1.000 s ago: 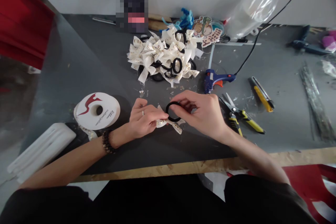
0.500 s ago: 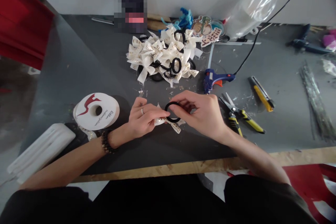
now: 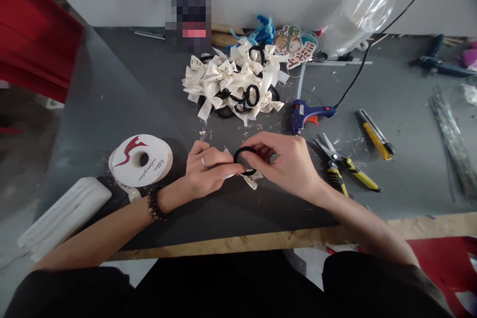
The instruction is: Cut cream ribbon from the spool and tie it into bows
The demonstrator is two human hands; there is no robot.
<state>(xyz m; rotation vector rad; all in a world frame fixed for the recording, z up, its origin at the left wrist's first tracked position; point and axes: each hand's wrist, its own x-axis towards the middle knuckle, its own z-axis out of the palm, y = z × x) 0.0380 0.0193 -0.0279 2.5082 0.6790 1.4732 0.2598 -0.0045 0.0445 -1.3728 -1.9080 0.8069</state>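
Between my hands is a black hair tie (image 3: 237,158) with a cream ribbon bow (image 3: 253,182) on its lower side. My left hand (image 3: 208,170) is closed on the bow, its index finger lying along the ribbon and covering much of it. With thumb and fingers my right hand (image 3: 281,161) pinches the hair tie's loop from the right. Beyond them lies a pile of cream bows on black hair ties (image 3: 229,79). A white ribbon spool (image 3: 124,159) lies left of my left hand, a strip of ribbon hanging off its lower edge.
Right of my right hand are yellow-handled snips (image 3: 337,161), a yellow utility knife (image 3: 376,134) and a blue glue gun (image 3: 307,113) with its black cord. A white block-shaped object (image 3: 65,216) sits at the lower left. Dark blue pliers (image 3: 439,62) lie far right.
My left index finger has moved over the bow and now reaches the hair tie's lower edge, hiding more ribbon. The right hand keeps its pinch. The whole view has shifted slightly.
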